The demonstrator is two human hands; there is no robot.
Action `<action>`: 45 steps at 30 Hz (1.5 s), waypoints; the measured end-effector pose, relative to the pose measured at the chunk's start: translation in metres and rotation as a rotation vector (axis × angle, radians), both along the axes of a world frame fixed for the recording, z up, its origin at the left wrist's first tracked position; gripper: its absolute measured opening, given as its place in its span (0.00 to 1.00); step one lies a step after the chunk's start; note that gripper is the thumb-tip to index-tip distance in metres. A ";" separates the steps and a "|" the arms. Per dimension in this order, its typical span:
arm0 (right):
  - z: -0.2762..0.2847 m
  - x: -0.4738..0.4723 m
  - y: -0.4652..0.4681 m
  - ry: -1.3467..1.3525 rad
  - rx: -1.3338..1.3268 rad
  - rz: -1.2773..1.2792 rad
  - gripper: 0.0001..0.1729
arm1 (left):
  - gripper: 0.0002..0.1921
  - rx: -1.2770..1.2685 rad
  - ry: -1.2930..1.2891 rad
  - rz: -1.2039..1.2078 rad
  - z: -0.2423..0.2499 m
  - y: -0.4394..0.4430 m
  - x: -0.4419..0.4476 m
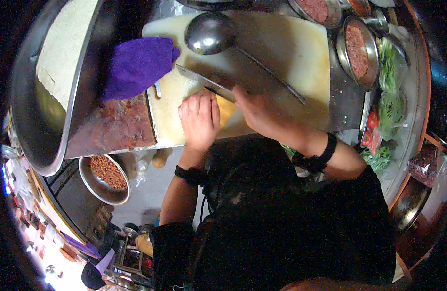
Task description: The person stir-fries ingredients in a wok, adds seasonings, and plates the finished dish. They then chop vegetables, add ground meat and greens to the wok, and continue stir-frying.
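Note:
My right hand is closed round a cleaver, its broad metal blade pointing up and left over a cutting board. Beside the blade my left hand rests on the board with its fingers curled together. A flat yellow-orange piece, whose kind I cannot tell, lies on the board between the two hands. The left fingers are at its left edge; how they touch it is partly hidden. Behind the blade stands a round metal ladle or skimmer with a long thin handle.
A purple cloth covers the board's left side. Metal bowls with raw meat, bagged greens and red peppers or tomatoes stand at right. A large pan looms at left, above a bowl of beans or nuts.

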State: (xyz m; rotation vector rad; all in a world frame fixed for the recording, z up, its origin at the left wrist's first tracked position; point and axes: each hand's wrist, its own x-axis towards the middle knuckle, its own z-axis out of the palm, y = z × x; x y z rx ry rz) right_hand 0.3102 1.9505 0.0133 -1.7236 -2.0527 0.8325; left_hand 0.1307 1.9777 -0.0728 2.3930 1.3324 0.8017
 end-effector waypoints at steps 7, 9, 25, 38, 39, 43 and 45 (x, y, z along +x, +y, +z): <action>0.036 0.011 -0.025 -0.186 -0.300 0.102 0.15 | 0.08 -0.076 0.061 0.006 -0.006 -0.003 -0.002; 0.014 0.004 -0.030 -0.110 -0.302 0.014 0.16 | 0.08 -0.074 0.043 0.000 -0.009 -0.002 -0.005; 0.039 0.029 -0.070 -0.054 0.083 -0.001 0.05 | 0.23 0.035 0.284 0.086 0.051 0.022 -0.078; 0.017 0.044 -0.029 -0.278 -0.120 -0.011 0.15 | 0.07 -0.072 -0.067 0.003 0.005 0.001 0.049; 0.013 0.039 -0.024 -0.295 -0.113 -0.003 0.15 | 0.07 -0.070 -0.068 -0.002 0.004 0.002 0.048; 0.005 0.032 -0.016 -0.104 0.007 -0.010 0.14 | 0.08 -0.068 -0.072 -0.024 0.005 0.004 0.045; 0.005 0.034 -0.017 -0.286 0.033 0.004 0.14 | 0.08 -0.125 -0.021 0.004 0.006 0.003 0.045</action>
